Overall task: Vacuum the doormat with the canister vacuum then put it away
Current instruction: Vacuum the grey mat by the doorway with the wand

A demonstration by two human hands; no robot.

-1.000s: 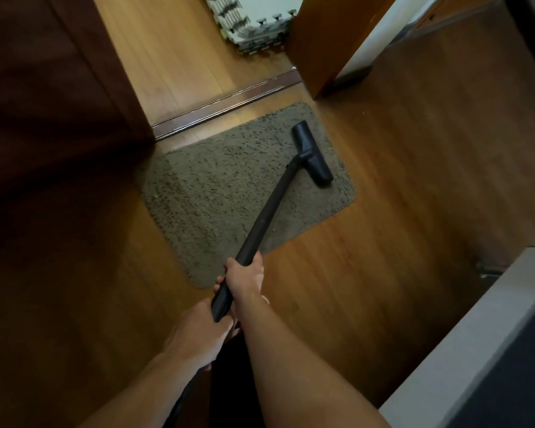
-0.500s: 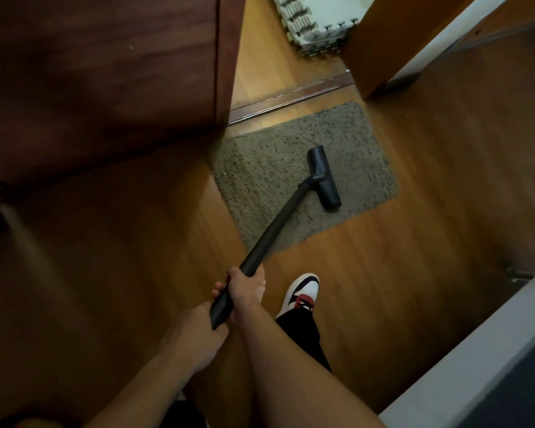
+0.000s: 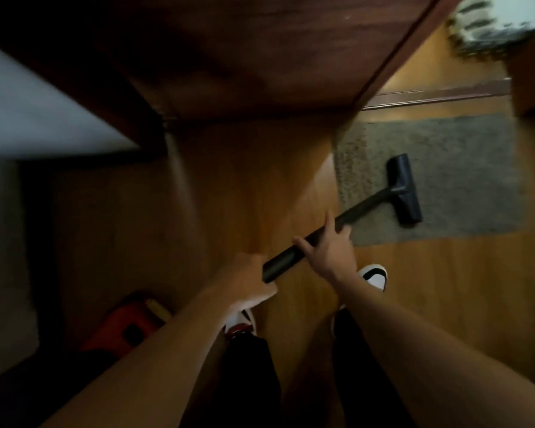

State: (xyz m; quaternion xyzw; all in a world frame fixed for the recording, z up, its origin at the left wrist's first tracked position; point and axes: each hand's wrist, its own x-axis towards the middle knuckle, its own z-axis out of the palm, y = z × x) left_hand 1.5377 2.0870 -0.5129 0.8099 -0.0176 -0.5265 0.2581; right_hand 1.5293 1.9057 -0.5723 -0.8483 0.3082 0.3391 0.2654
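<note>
On the left half of the doormat (image 3: 464, 168), closer to its near edge than its far one, rests the black floor head (image 3: 404, 189) of the vacuum, its long side running from far to near. The black wand (image 3: 365, 206) slants back from it over the mat's near left corner and out above the wooden floor (image 3: 445, 304) to the person's hands.

The right hand (image 3: 329, 251) grips the wand about midway, with fingers curled over the top of the tube and the thumb lying beside it. The left hand (image 3: 247, 273) holds the wand's near end. Its back faces the camera, so the fingers are hidden, but the tube end disappears into its closed grasp. The two hands are close together but not touching.

Below the hands, two white, black and red shoes stand on the floor: the right shoe (image 3: 375, 274) just short of the mat's near edge, and the left shoe (image 3: 241, 323) farther back, under the left wrist.

A dark wooden door (image 3: 260, 57) fills the top of the view, its lower corner reaching the mat's far left corner. Beyond the mat's far edge runs a threshold strip (image 3: 439, 96).

Beside the left forearm, at the lower left, sits a red object (image 3: 127, 324) in deep shadow, too dim to identify.
</note>
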